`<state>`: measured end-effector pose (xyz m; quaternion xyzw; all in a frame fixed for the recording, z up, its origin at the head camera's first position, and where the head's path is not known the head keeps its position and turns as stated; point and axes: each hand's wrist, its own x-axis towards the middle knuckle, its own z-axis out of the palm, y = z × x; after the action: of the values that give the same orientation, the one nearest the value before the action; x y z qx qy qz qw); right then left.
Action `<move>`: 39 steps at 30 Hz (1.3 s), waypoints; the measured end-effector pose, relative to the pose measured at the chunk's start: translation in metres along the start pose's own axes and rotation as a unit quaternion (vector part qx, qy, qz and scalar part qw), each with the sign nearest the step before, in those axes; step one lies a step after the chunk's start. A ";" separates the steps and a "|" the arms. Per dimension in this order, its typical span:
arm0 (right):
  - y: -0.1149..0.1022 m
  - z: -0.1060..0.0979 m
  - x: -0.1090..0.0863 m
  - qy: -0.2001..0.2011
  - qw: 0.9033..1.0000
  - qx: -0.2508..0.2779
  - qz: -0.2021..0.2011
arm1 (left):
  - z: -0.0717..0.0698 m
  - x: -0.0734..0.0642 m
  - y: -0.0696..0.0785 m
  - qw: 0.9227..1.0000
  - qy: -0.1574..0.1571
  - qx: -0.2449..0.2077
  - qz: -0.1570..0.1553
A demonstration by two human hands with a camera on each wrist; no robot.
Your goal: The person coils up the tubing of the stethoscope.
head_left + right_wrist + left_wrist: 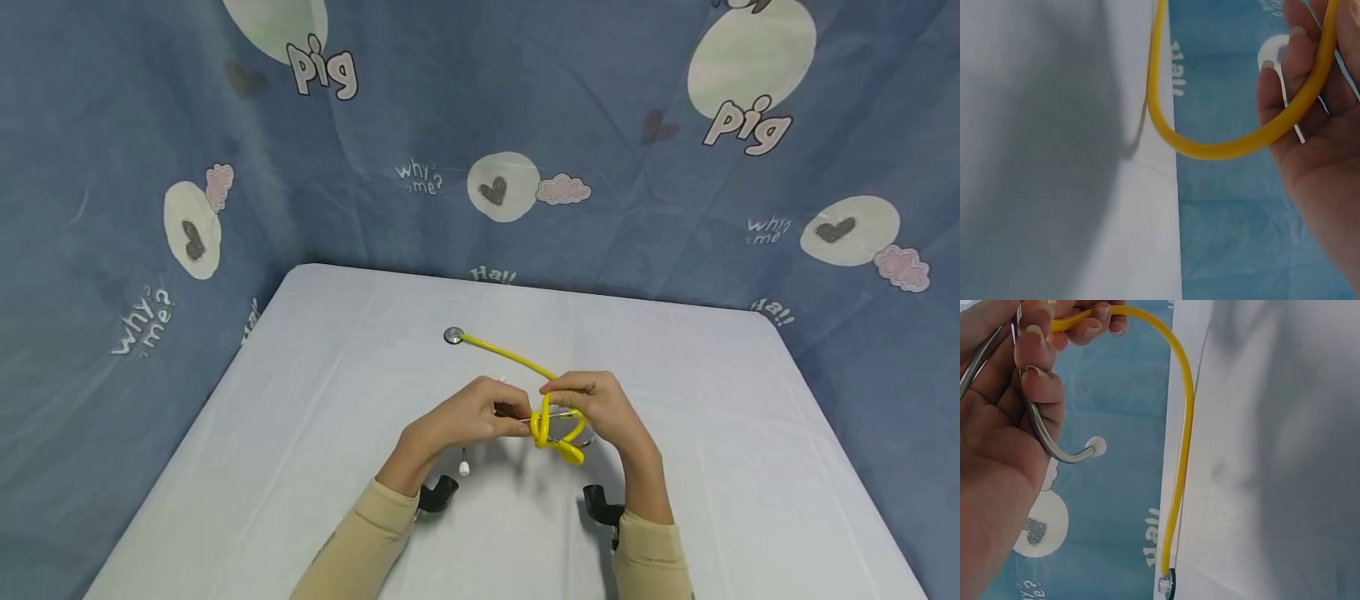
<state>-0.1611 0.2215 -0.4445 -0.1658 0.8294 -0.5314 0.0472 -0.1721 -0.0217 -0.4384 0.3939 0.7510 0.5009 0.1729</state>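
Observation:
A stethoscope with yellow tubing (510, 354) is held between both hands over the white table. Its round metal chest piece (453, 335) lies farther back, to the left. My left hand (480, 412) pinches the metal ear tubes, beside several yellow loops (540, 427) wound close together. One curved ear tube (1047, 440) runs out past the fingers to a white ear tip (1096, 446) in the left wrist view. With thumb and fingers, my right hand (603, 408) grips the yellow tubing at the right of the loops. In the right wrist view, the tubing (1222, 150) bends across that palm.
The white-covered table (300, 433) stretches around the hands. A blue printed cloth (420, 92) hangs behind it and at both sides. Black curved mounts (438, 494) sit by the wrists, below beige sleeves (360, 542).

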 end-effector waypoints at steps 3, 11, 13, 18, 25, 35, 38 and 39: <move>0.000 0.003 0.000 -0.010 1.000 0.008 0.021 | -0.001 -0.003 -0.001 1.000 0.010 0.005 -0.001; -0.001 0.012 0.002 -0.006 0.999 0.026 0.023 | -0.006 -0.007 0.000 0.997 0.078 0.015 0.003; -0.001 0.015 0.001 -0.002 0.999 0.031 0.030 | -0.006 -0.009 0.000 0.995 0.093 0.019 -0.001; -0.001 0.021 0.004 0.000 0.998 0.043 0.037 | -0.008 -0.011 -0.002 0.990 0.140 0.025 -0.006; -0.002 0.026 0.010 -0.028 0.999 0.036 0.023 | -0.012 -0.009 -0.006 0.978 0.205 0.030 -0.008; -0.002 0.026 0.009 -0.049 0.998 0.044 0.008 | -0.011 -0.005 -0.010 0.970 0.240 0.027 -0.023; -0.004 0.025 0.008 -0.054 0.997 0.056 0.009 | -0.011 -0.004 -0.011 0.969 0.245 0.034 -0.025; -0.004 0.025 0.008 -0.056 0.997 0.057 0.011 | -0.011 -0.004 -0.012 0.968 0.247 0.035 -0.027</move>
<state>-0.1614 0.1958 -0.4512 -0.1832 0.7954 -0.5673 0.1092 -0.1816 -0.0338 -0.4446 0.2433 0.7981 0.5508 -0.0182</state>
